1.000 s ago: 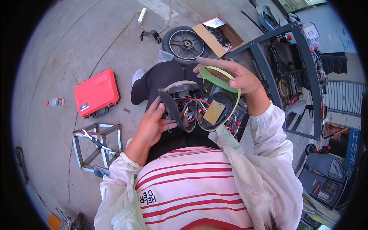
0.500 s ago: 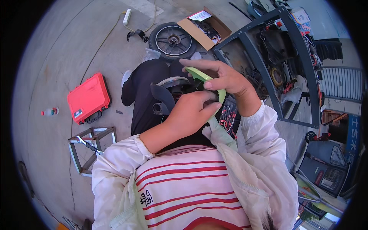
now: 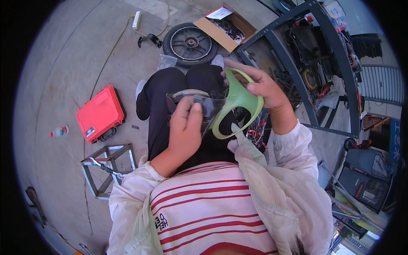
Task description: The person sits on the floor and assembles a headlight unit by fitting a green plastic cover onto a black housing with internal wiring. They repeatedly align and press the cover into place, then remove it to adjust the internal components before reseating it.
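Note:
My right hand (image 3: 265, 87) grips a light green plastic cover (image 3: 239, 95) by its upper right side. The cover is curved, with a large rounded opening at its lower end. Closed around a dark, glossy plastic part (image 3: 209, 105), my left hand (image 3: 185, 127) holds it just left of the cover, above my lap. The part has a see-through edge that reaches the cover's left side; whether they touch, I cannot tell. Behind my left fingers shows a dark piece with a pale curved rim (image 3: 190, 92), partly hidden. Red and black wires (image 3: 256, 134) lie beneath the cover, beside my thigh.
A spoked wheel with tyre (image 3: 190, 43) lies ahead of my knees, next to an open cardboard box (image 3: 223, 32) of parts. On the left are a red hard case (image 3: 101, 114), a bottle (image 3: 59, 131) and a metal frame (image 3: 91, 178). A dark metal rack (image 3: 280, 55) stands right.
The green cover has turned so its face and opening show. My left hand has moved left off the cover and now holds the dark part upright; my right hand has shifted slightly right.

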The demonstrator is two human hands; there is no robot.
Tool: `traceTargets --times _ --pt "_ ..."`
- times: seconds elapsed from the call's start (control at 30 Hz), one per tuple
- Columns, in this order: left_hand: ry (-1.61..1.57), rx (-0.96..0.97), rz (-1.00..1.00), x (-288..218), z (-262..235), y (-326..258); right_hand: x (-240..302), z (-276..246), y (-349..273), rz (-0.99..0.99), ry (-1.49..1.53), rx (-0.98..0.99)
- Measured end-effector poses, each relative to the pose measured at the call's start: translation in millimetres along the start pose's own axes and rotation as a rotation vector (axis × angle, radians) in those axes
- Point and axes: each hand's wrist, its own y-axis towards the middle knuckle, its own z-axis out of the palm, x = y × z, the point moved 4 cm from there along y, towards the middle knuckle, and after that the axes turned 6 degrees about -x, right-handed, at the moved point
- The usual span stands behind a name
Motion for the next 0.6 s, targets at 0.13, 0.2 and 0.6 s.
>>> traceTargets --times 0.13,0.2,0.6 --pt "-0.173 -0.066 -0.114 -10.6 -16.8 -7.6 -10.8 -39.1 -0.4 -0.029 -0.018 -0.153" --pt "-0.209 -0.089 -0.138 -8.7 -28.8 -10.0 -25.8 -64.6 -0.9 -0.033 0.036 -0.274" --pt "-0.293 -0.188 -0.194 -19.3 -51.3 -12.2 -287.5 -161.0 -51.4 0.469 0.693 -1.252"
